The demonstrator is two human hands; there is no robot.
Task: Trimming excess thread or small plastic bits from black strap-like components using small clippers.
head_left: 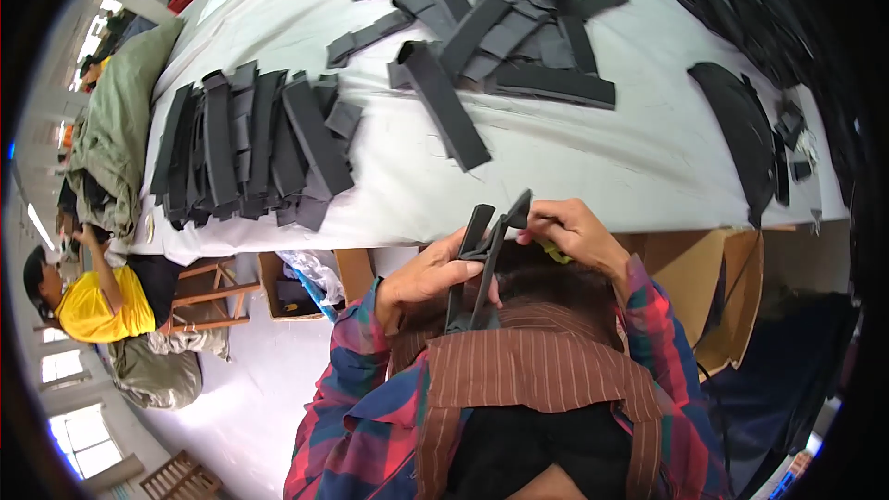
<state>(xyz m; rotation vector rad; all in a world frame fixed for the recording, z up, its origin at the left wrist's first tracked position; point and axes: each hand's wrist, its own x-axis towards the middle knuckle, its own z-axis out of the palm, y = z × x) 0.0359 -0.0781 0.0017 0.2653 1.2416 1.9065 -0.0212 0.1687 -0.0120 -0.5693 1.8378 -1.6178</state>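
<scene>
A folded dark grey fabric strip (pixel 489 264) is gripped in my left hand (pixel 428 276), thumb on top, just off the near table edge. Its two ends stick up and apart. My right hand (pixel 582 233) is closed beside the strip's upper right end, fingertips pinched close to it. In its palm shows a small yellow-green thing (pixel 556 252), mostly hidden by the fingers. Beyond my hands, one loose strip (pixel 449 116) lies on the white-covered table (pixel 370 208), at the near side of a jumbled heap of similar strips (pixel 509 23).
Rows of strips (pixel 250 143) lie at the table's left. Black fabric pieces (pixel 736 134) and a larger dark pile (pixel 769 18) are on the right. Cardboard boxes (pixel 741 292) stand under the near edge. A person in yellow (pixel 120 301) works at far left.
</scene>
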